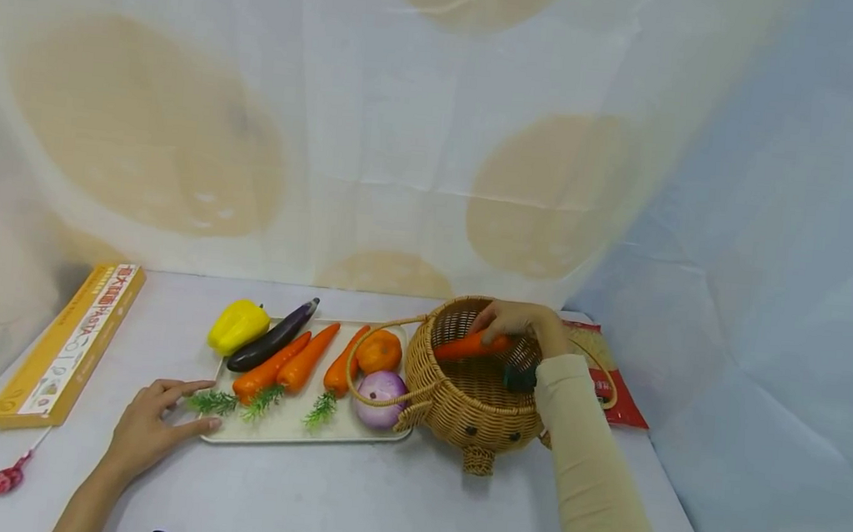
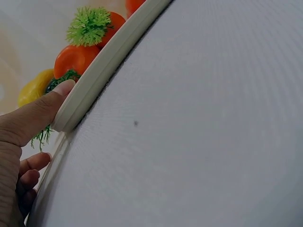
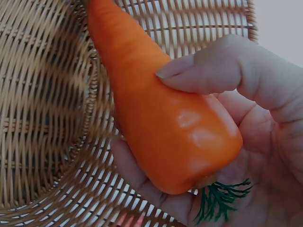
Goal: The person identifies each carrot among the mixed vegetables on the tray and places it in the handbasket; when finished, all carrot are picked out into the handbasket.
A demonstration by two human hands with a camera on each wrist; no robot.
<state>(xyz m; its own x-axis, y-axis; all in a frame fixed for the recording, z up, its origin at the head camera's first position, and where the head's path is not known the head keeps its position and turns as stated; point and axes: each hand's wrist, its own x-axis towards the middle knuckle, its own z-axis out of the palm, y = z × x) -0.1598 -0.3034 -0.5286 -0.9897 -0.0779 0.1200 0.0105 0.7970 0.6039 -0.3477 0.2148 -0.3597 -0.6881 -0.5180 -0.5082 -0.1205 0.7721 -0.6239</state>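
Observation:
My right hand (image 1: 516, 319) reaches into a wicker basket (image 1: 454, 398) with an animal face. It grips an orange carrot (image 3: 147, 99), thumb across one side and fingers beneath; green leaves sprout at its thick end. At the near left corner of a pale tray (image 1: 285, 434), my left hand (image 1: 151, 424) holds the rim, its thumb (image 2: 42, 106) on the edge. On the tray lie several carrots (image 1: 309, 359), an eggplant (image 1: 274, 337), an orange pumpkin-like vegetable (image 1: 379, 352) and a purple onion (image 1: 382, 400). A yellow bell pepper (image 1: 239, 328) rests at the far left corner.
A yellow pasta box (image 1: 70, 346) lies at the left, with a small red wrapped item on a stick (image 1: 6, 479) before it. A red packet (image 1: 622, 398) sits partly behind the basket. One basket handle (image 1: 351, 369) hangs over the tray. Cloth walls enclose the table.

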